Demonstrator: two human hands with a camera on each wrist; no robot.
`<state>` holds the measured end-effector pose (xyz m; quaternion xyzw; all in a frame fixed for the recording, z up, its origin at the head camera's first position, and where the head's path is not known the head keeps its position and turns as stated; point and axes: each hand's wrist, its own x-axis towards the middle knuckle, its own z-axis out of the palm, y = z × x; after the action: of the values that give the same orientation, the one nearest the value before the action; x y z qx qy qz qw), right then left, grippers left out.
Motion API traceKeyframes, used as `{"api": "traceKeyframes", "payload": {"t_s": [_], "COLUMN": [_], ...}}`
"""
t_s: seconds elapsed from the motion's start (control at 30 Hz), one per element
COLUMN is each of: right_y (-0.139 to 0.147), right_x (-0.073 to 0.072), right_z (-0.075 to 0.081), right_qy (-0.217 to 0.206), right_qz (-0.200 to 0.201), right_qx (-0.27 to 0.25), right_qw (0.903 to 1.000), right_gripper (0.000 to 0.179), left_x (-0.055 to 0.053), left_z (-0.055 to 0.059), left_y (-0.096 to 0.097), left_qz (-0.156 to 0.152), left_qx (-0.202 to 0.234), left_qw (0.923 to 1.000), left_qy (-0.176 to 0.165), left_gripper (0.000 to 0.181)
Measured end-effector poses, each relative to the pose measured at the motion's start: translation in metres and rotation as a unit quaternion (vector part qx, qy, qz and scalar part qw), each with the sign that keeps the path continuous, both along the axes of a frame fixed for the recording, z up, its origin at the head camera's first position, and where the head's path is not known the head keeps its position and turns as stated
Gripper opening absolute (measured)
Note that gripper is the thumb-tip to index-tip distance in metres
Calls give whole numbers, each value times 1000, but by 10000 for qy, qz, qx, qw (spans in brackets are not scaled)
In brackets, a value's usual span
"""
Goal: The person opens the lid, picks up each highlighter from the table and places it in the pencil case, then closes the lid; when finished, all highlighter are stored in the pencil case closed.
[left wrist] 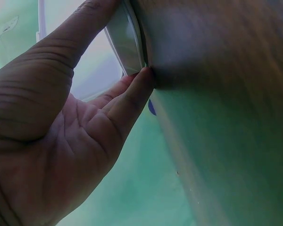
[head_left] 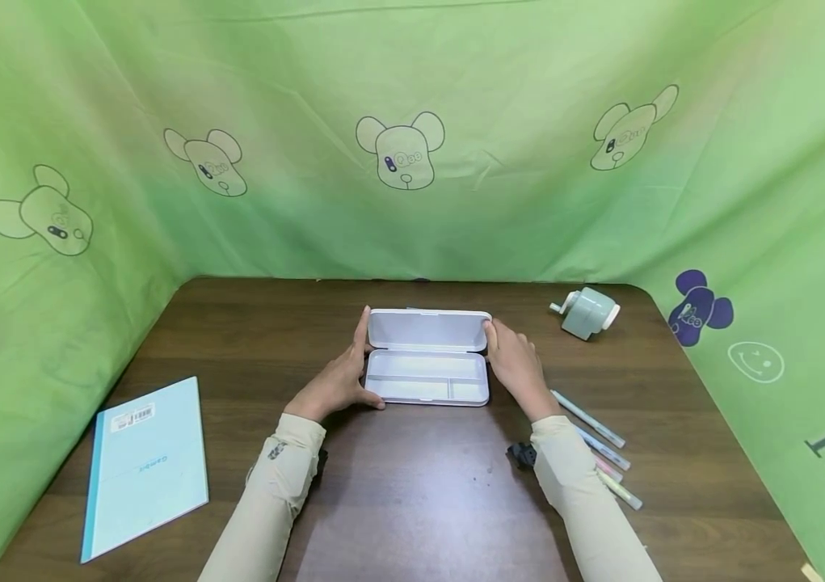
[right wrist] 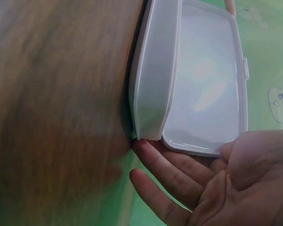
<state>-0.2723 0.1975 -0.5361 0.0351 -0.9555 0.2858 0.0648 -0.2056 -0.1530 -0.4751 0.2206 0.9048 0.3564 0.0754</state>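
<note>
A white pencil case lies on the table with its lid raised, and its compartments hold nothing. At its left end is my left hand, thumb by the front corner and index finger up beside the lid. In the left wrist view, the thumb and fingers of the left hand hold the case's end between them. My right hand grips the lid's right edge. Seen from the right wrist, the thumb of the right hand lies on the lid and other fingers reach under the case.
Several capped pens lie by my right forearm, partly hidden by the sleeve. A pale green crank pencil sharpener sits at the back right. A light blue notebook is at the left. Green printed cloth hangs behind the table.
</note>
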Motion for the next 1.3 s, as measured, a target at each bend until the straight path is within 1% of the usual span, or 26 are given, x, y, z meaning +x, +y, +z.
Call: {"api": "traceKeyframes", "payload": {"t_s": [0.03, 0.07, 0.1, 0.13, 0.2, 0.3, 0.37, 0.4, 0.43, 0.5, 0.53, 0.63, 0.67, 0.8, 0.87, 0.97, 1.0, 1.03, 1.1, 1.17, 1.2, 1.23, 1.3], "right_y": [2, 3, 4, 5, 5, 1, -5, -9, -11, -17, -21, -25, -27, -24, -18, -8, -8, -8, -11, -13, -12, -8, 3], "right_x": [-2, -4, -6, -7, -6, 0, 11, 17, 21, 31, 38, 44, 48, 46, 37, 22, 22, 24, 36, 50, 58, 62, 69], "right_z": [-2, -5, -7, -8, -7, 1, 18, 29, 34, 52, 62, 73, 78, 77, 61, 35, 34, 36, 53, 73, 85, 87, 89], "right_qy": [-50, -85, -103, -102, -58, -20, -94, -140, -96, -155, -181, -173, -262, -375, -268, 66, 132, 208, 288, 346, 387, 515, 715], "right_qz": [23, 46, 72, 92, 105, 74, 61, 46, 41, 26, 17, -54, -95, -90, -38, 92, 129, 180, 258, 323, 361, 393, 457], "right_qx": [-21, -43, -60, -78, -111, -70, -129, -171, -158, -238, -295, -236, -252, -281, -315, -417, -443, -465, -593, -730, -816, -882, -982], "right_qw": [10000, 9999, 9999, 9999, 9999, 9999, 9999, 9997, 9998, 9996, 9994, 9996, 9993, 9989, 9991, 9991, 9988, 9985, 9975, 9962, 9953, 9940, 9915], "right_gripper": [75, 75, 75, 74, 71, 63, 60, 58, 58, 55, 56, 54, 52, 53, 58, 68, 66, 64, 55, 44, 44, 47, 46], "left_x": [-2, -3, -5, -5, -6, -5, 0, 1, 2, 8, 8, 9, 9, 9, 9, 9, 9, 9, 10, 10, 10, 10, 10], "left_z": [-4, -5, -10, -9, -11, -10, -1, 1, 2, 14, 15, 16, 16, 14, 15, 16, 16, 17, 18, 20, 20, 20, 20], "left_y": [-1, -1, -2, -1, -2, -2, 1, 2, 3, 8, 9, 11, 11, 14, 14, 14, 14, 13, 13, 12, 11, 10, 9], "left_qz": [12, 17, 19, 65, 74, 13, 7, 12, 23, 123, 137, 155, 151, 131, 112, 67, 68, 71, 97, 127, 136, 136, 141], "left_qx": [25, 39, 50, 67, 83, 48, 9, -27, -65, -108, -145, -246, -261, -275, -238, -194, -187, -184, -201, -210, -217, -219, -219], "left_qw": [10000, 10000, 10000, 10000, 9999, 10000, 9999, 9999, 9998, 9990, 9988, 9986, 9986, 9985, 9986, 9990, 9989, 9989, 9988, 9986, 9985, 9986, 9987], "left_qy": [26, 17, 63, 13, 1, 17, -122, -158, -199, -424, -442, -445, -444, -456, -449, -406, -415, -426, -446, -475, -474, -455, -447], "left_gripper": [166, 166, 166, 167, 167, 165, 164, 164, 164, 165, 165, 164, 164, 164, 163, 162, 162, 162, 162, 162, 162, 162, 162]}}
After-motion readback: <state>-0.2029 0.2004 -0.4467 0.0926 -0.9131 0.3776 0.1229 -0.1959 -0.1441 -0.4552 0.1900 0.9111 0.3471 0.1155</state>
